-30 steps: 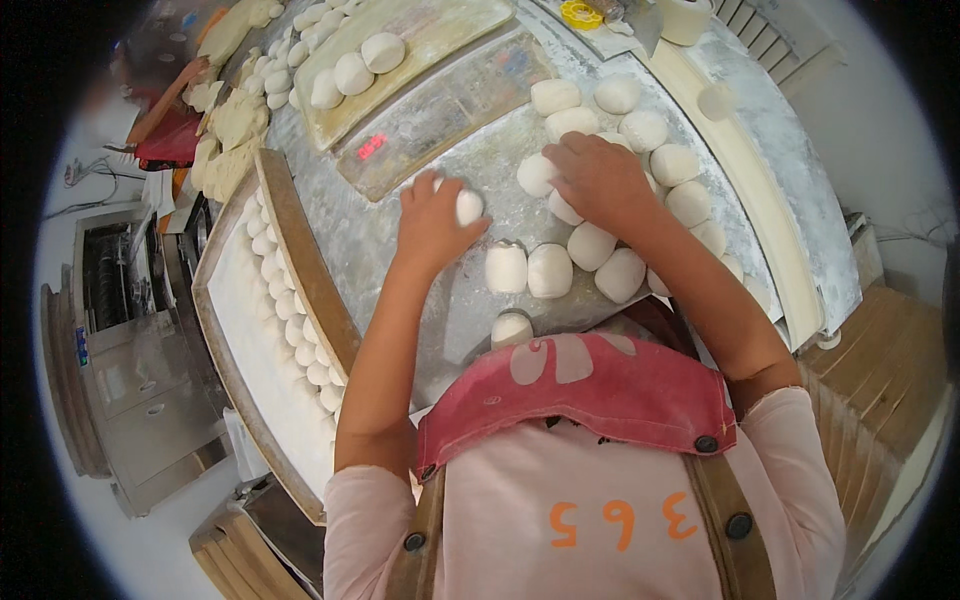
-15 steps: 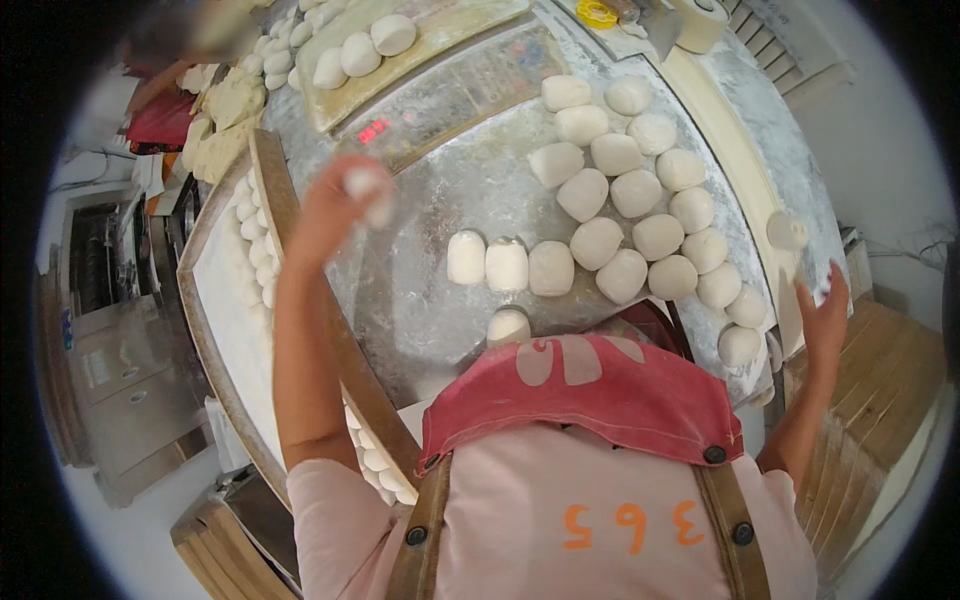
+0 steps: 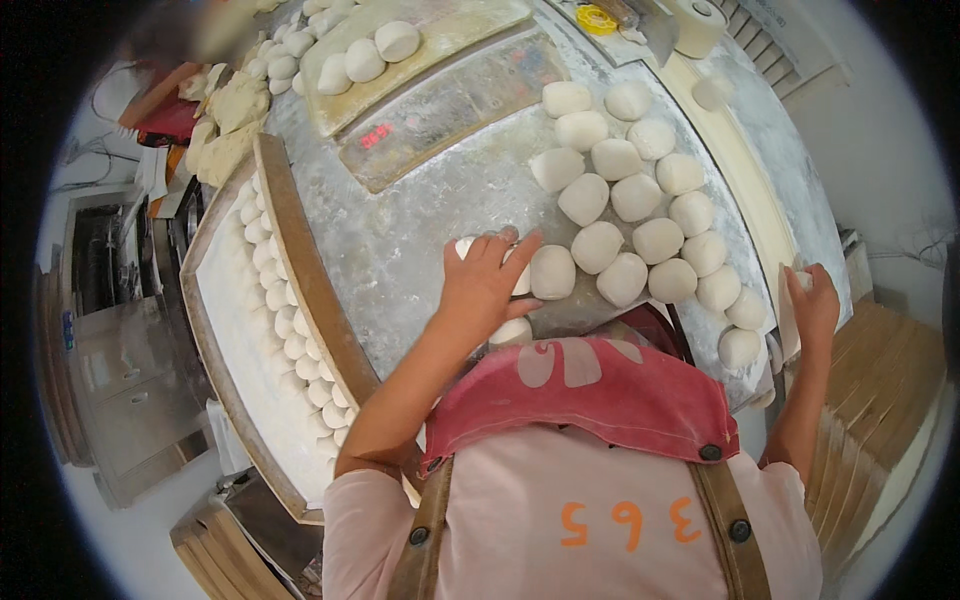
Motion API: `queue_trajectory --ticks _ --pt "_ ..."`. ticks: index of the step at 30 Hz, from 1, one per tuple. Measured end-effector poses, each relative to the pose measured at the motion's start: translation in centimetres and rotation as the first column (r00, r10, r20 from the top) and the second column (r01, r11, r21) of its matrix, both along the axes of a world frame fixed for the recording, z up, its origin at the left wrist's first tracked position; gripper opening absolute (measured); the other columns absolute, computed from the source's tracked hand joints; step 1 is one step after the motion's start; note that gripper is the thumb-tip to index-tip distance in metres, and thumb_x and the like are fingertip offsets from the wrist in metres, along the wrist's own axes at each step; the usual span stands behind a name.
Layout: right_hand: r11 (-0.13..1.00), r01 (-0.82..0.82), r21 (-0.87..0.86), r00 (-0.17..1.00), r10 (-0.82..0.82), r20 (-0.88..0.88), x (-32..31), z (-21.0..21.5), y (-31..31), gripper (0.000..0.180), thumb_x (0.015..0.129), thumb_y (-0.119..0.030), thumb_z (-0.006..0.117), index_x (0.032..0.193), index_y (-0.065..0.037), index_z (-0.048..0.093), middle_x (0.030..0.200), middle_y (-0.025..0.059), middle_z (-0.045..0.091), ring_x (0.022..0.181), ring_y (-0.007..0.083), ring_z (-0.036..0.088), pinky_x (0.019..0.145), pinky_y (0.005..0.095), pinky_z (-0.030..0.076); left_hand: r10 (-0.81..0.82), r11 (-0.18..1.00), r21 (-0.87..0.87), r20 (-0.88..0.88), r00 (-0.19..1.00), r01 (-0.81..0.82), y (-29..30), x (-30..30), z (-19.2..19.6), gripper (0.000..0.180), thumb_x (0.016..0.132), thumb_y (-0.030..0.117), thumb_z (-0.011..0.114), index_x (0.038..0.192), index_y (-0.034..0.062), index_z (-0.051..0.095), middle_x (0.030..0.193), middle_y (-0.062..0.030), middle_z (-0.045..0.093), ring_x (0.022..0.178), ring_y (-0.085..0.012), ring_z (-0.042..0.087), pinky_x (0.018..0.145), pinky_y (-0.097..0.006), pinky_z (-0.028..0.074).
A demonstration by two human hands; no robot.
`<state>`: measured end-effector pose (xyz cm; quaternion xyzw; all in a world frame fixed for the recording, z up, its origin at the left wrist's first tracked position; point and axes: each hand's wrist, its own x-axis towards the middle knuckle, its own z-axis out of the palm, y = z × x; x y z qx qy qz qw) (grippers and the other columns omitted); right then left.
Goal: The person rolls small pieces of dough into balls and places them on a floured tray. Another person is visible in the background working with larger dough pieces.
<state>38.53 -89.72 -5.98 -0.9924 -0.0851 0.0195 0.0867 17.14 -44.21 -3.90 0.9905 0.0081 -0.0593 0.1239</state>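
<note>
- Floured metal table (image 3: 420, 250), wooden tray (image 3: 290, 250) of small dough pieces at 9 o'clock.
- Left hand (image 3: 482, 285) lies palm-down with fingers spread over a dough ball (image 3: 515, 283), pressing rather than gripping; the ball sits at table centre.
- Next ball (image 3: 552, 272) touches at 3 o'clock; cluster of balls (image 3: 640, 200) at 1 o'clock.
- Right hand (image 3: 815, 305) is clenched on a white scrap at the table edge, 3 o'clock.
- Judgement: keep the palm flat, use light even pressure, don't squash neighbours.
</note>
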Motion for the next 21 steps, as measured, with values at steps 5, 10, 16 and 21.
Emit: queue_trajectory --ticks 5,10,16,21 --pt "0.984 -0.176 -0.001 0.969 0.174 0.176 3.2 -1.8 2.9 0.045 0.085 -0.036 0.071 0.116 -0.003 0.062 0.105 0.0198 0.067 0.093 0.0394 0.065 0.081 0.0434 0.051 0.137 0.986 0.093 0.049 0.989 -0.141 -2.3 -0.1 -0.2 0.093 0.062 0.039 0.087 0.144 0.0290 0.046 0.131 -0.0081 0.054 0.112 -0.0273 0.054 0.091 -0.054 0.037" --pt "0.974 -0.199 0.104 0.978 0.191 0.087 5.5 1.4 12.0 0.058 0.086 -0.032 0.068 0.137 -0.013 0.049 0.106 0.0196 0.068 0.092 0.0375 0.066 0.081 0.0437 0.052 0.103 0.989 0.112 -0.047 0.994 -0.098 -2.2 0.0 -0.4 0.078 0.066 0.033 0.085 0.138 0.0319 0.052 0.128 -0.0075 0.055 0.113 -0.0266 0.054 0.092 -0.055 0.037" --pt "0.958 -0.268 0.098 0.963 0.267 0.025 8.8 0.8 15.3 0.058 0.085 -0.032 0.066 0.139 -0.019 0.047 0.104 0.0184 0.068 0.093 0.0364 0.067 0.079 0.0439 0.052 0.106 0.994 -0.036 -0.018 0.994 -0.107 1.3 -0.6 -0.6 0.068 0.069 0.031 0.084 0.131 0.0289 0.057 0.124 -0.0063 0.055 0.114 -0.0270 0.053 0.093 -0.055 0.039" --pt "0.928 -0.321 0.189 0.947 0.316 0.056 9.1 0.9 16.2 0.051 0.086 -0.031 0.066 0.134 -0.017 0.051 0.104 0.0182 0.069 0.094 0.0367 0.067 0.079 0.0436 0.052 0.296 0.955 -0.024 0.012 0.955 -0.295 9.1 -3.7 -1.0 0.063 0.071 0.032 0.083 0.129 0.0292 0.059 0.120 -0.0040 0.056 0.116 -0.0272 0.051 0.096 -0.060 0.037"
